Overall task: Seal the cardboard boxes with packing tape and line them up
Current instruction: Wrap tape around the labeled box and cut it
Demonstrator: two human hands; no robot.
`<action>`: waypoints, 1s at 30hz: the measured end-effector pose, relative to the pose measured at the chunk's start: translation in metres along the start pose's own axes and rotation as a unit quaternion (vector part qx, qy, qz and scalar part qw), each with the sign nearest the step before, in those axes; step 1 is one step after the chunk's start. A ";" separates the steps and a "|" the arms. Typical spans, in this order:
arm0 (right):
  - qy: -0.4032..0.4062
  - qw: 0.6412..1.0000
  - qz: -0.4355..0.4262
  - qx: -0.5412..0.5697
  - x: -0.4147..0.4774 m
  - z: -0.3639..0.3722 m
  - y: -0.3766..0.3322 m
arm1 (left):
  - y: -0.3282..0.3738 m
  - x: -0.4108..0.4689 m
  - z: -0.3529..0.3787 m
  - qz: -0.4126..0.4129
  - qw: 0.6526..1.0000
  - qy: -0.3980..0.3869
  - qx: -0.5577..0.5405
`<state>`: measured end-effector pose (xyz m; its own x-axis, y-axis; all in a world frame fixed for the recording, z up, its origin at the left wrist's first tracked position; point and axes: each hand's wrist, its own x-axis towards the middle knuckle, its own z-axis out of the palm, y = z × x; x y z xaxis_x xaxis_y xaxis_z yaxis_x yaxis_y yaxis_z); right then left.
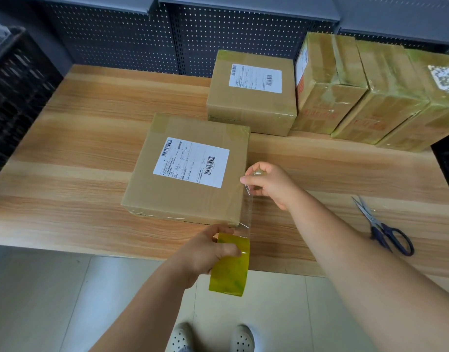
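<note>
- Wooden table point(91, 148) fills most of the view, with a dark wall point(117, 41) full of little holes behind it.
- The front box point(183, 199) lies flat near the table's near edge. The print on its white label is too small to read.
- Just in front of the front box, the left hand point(205, 250) grips a roll of yellow tape point(229, 270), fingers curled round it.
- At the front box's right side, the right hand point(269, 184) pinches the loose tape end between thumb and fingers.
- A clear strip of tape point(246, 214) runs from roll to right hand along that side. It is see-through, and I cannot tell if it touches the box.
- Behind the front box, a bit to the right, sits a second box point(251, 97) with a label.
- Farther right, three taped boxes point(386, 97) stand side by side, the last one cut off.
- Scissors point(380, 224) lie well to the right of the front box.
- Far left of it, a black crate point(15, 85) is partly cut off.
- Below, pale shoes point(180, 336) peek in, cut off too.
</note>
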<state>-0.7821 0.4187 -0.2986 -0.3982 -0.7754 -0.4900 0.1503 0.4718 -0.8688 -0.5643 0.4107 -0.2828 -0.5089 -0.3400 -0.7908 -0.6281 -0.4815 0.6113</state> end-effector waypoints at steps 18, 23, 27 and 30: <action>0.068 0.990 -0.035 -0.116 0.004 0.001 -0.001 | 0.024 0.012 0.013 -0.071 0.987 0.145 0.000; 0.060 0.997 -0.017 -0.054 -0.002 -0.004 -0.008 | 0.023 0.006 0.013 -0.044 0.991 0.126 -0.020; 0.053 0.997 -0.014 -0.046 -0.010 -0.012 -0.003 | 0.017 0.006 0.014 -0.026 0.992 0.127 -0.004; 0.050 0.996 -0.042 -0.063 -0.014 -0.014 0.005 | 0.011 0.008 0.016 -0.020 0.988 0.150 0.018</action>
<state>-0.7879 0.4379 -0.2951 -0.4932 -0.7723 -0.4004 -0.0004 0.4605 -0.8877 -0.5850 0.4157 -0.2819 -0.2892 -0.5487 -0.7844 -0.6672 -0.4721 0.5762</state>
